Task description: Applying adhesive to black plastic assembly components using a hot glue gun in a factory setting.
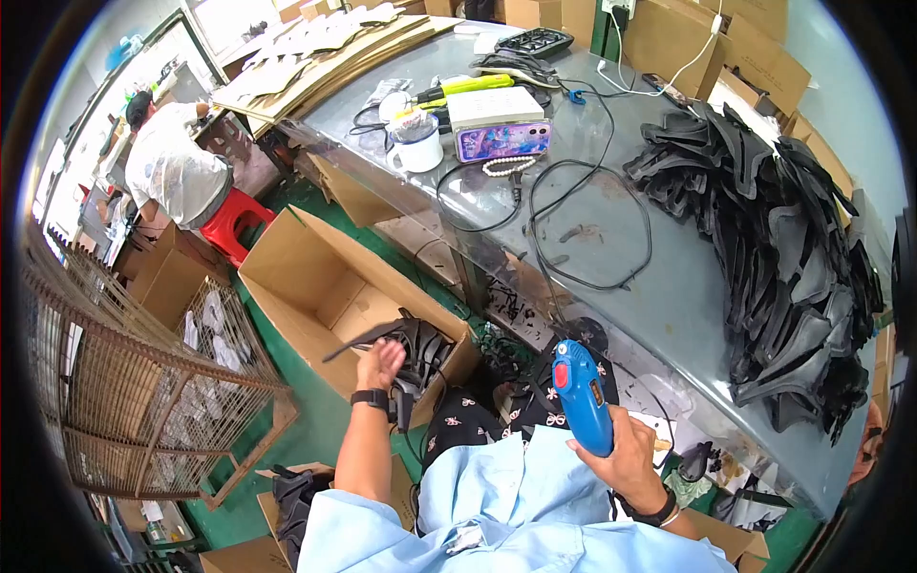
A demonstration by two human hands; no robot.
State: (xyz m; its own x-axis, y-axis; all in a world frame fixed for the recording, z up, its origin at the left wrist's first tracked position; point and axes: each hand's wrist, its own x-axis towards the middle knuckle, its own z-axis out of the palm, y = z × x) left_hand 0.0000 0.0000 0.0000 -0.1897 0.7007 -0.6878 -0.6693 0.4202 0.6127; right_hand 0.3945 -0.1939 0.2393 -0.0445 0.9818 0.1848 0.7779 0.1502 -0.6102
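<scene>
The right hand is wrapped around the lower part of a blue tool, which is held at a tilt over the lap, close to the table, with its red button turned to the left. The left hand is held with its fingers loosely extended over the near end of a carton, just beside the black pieces heaped inside; whether the long piece reaching out past the fingers is touched cannot be told. On the table, a large pile of similar black pieces is spread along the right side. A looped black cable is laid across the middle, and a white mug is placed near a purple phone. Beyond the carton, a red stool is occupied by a person in white.
</scene>
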